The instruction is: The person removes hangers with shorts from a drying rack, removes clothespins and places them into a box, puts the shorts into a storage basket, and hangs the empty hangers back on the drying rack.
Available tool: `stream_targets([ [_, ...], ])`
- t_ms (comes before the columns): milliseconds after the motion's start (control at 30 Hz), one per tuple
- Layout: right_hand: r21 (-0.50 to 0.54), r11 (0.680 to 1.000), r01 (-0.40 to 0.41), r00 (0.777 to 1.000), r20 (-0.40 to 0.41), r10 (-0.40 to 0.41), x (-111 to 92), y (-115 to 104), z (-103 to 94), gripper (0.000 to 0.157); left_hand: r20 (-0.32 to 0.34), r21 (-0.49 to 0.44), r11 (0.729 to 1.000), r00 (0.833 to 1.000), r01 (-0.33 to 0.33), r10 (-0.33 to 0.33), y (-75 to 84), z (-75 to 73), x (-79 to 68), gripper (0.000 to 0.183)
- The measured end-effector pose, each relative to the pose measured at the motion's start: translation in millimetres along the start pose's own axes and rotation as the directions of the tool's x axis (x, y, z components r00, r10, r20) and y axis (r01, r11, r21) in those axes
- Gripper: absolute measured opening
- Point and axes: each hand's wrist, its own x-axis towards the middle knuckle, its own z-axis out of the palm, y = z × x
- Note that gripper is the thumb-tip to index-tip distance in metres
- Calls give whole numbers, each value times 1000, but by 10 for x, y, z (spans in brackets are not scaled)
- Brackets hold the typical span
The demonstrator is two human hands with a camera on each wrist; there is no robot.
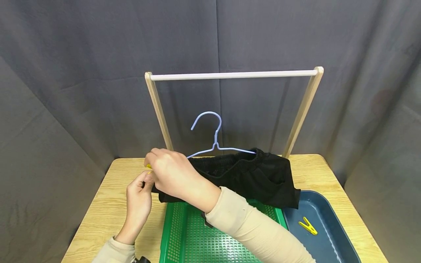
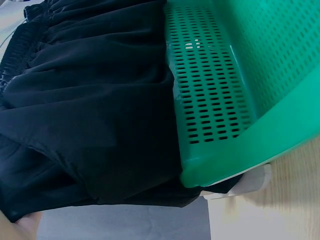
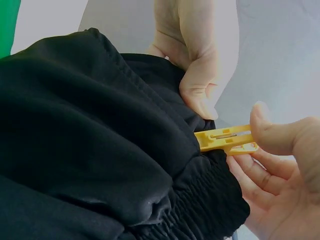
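Black shorts (image 1: pixel 263 179) with a gathered elastic waistband (image 3: pixel 200 210) hang on a light blue hanger (image 1: pixel 215 138), whose hook points up. My right hand (image 1: pixel 174 173) pinches a yellow clothespin (image 3: pixel 225 139) between thumb and fingers. In the right wrist view, the clothespin's tip sits on the black fabric beside the waistband. Just next to it, my left hand (image 1: pixel 139 201) grips the edge of the shorts, its thumb pressed on the cloth. Only a small part of the left hand (image 2: pixel 25 227) shows in the left wrist view.
Below the shorts lies a green perforated basket (image 1: pixel 166 233). To its right, a dark blue tray (image 1: pixel 323 219) holds another yellow clothespin (image 1: pixel 307 226). A rack with a white bar (image 1: pixel 233 75) and wooden posts rises behind, at the back of the wooden table (image 1: pixel 95 215).
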Motion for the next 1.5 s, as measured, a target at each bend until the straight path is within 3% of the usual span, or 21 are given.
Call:
stream_targets([
  [267,-27,999,44,997,-58,-45,-26,2,31,20,11,-24,1000,1000,10,-10,-315,6,45,22],
  [367,-22,998,55,996,-70,-56,-38,5,31,20,8,-11,1000,1000,-18,18,-358,7,39,17],
  [533,-10,998,68,991,-113,-68,-47,7,52,19,-7,-12,999,999,-43,42,-371,-2,29,14],
  [1000,86,992,93,965,-252,-69,-64,28,118,15,-2,-50,999,1000,0,0,-357,-9,17,16],
  [1500,142,982,122,945,-320,-71,-71,-1,-38,19,12,-49,997,998,64,-63,-346,7,17,21],
])
